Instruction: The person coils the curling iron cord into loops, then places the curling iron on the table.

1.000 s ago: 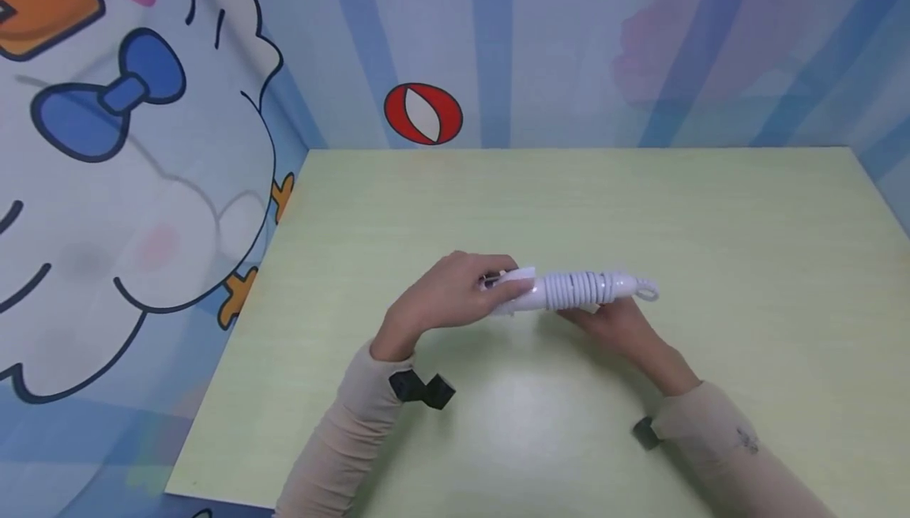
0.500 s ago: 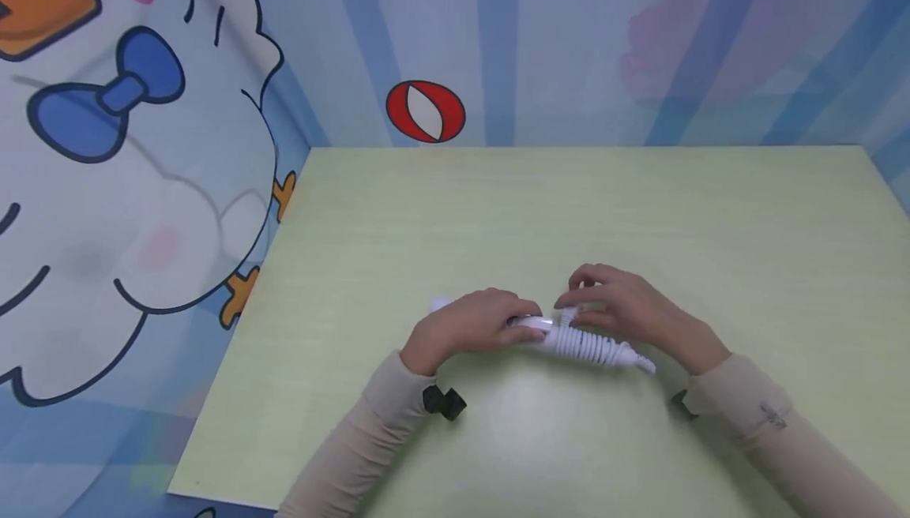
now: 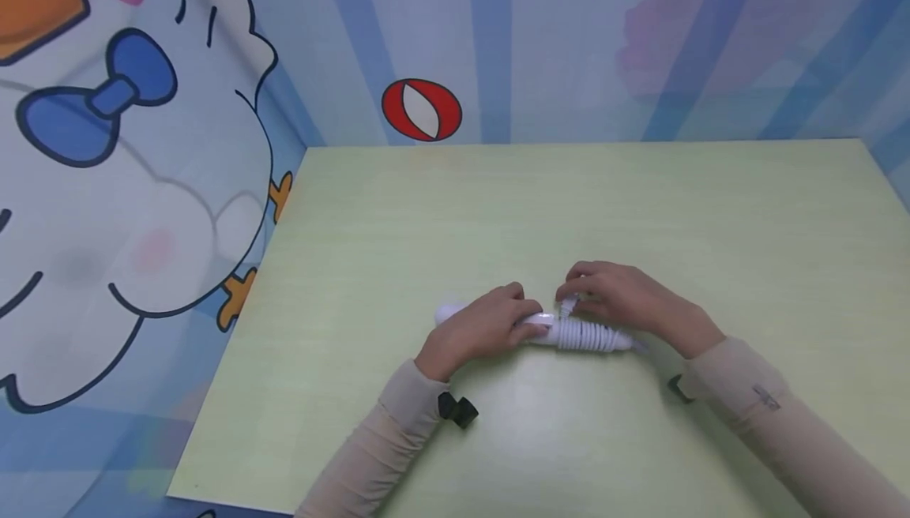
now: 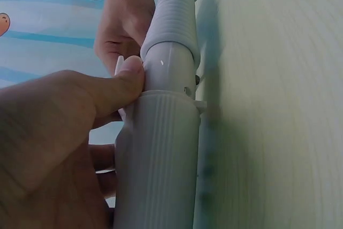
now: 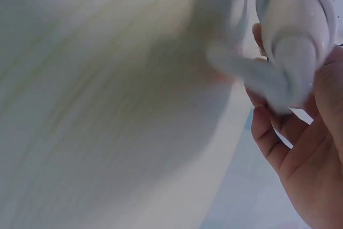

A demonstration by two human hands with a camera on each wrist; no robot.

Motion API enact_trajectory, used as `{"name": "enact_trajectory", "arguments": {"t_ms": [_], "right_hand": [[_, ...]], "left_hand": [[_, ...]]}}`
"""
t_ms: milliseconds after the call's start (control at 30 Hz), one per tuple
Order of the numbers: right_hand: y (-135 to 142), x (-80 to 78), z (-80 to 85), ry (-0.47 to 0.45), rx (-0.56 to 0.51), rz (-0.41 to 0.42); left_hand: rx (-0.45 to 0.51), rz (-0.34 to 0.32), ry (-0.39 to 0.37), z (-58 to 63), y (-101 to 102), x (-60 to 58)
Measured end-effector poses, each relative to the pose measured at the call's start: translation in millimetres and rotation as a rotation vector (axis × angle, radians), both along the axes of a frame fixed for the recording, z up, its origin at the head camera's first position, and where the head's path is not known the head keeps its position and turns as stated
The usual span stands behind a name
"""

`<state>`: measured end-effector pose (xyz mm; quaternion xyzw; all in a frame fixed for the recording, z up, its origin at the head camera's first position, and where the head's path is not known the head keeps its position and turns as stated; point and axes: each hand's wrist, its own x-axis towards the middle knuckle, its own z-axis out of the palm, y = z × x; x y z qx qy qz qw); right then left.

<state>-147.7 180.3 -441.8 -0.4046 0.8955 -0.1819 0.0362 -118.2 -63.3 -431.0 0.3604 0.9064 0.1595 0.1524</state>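
A white curling iron (image 4: pixel 161 154) with a ribbed body lies across the front middle of the table, its rounded end to the left. Its white cord (image 3: pixel 592 336) is wound in close turns round the right part. My left hand (image 3: pixel 485 328) grips the body, the thumb lying along it near the wound cord. My right hand (image 3: pixel 629 297) pinches a short white end piece of the cord (image 3: pixel 567 307) that stands up beside the windings. In the right wrist view the handle's tip and a blurred cord loop (image 5: pixel 249 73) show in front of the right fingers.
The pale yellow-green table (image 3: pixel 398 218) extends behind and around the hands. A blue striped wall (image 3: pixel 554 44) closes the back, and a wall with a cartoon bird (image 3: pixel 192 265) stands along the left edge.
The curling iron has come down nearer the front of the table. My right hand has moved from underneath it to above the windings and taken the cord's end piece. My left hand keeps its grip.
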Motion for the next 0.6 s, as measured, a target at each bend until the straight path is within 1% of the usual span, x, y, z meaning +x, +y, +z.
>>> {"name": "enact_trajectory", "arguments": {"t_ms": [200,333,600], "right_hand": [[-3.0,-5.8,-1.1,-0.013,0.009,-0.050],[-3.1,-8.3,-2.8,-0.021,0.015,-0.071],[-1.8,-12.4,-3.8,-0.024,-0.008,-0.096]], "left_hand": [[0.023,0.034,-0.005,-5.0,1.0,-5.8],[0.028,0.046,-0.013,-6.9,2.9,-8.5],[0.014,0.090,-0.037,-5.9,6.0,-11.5]]}}
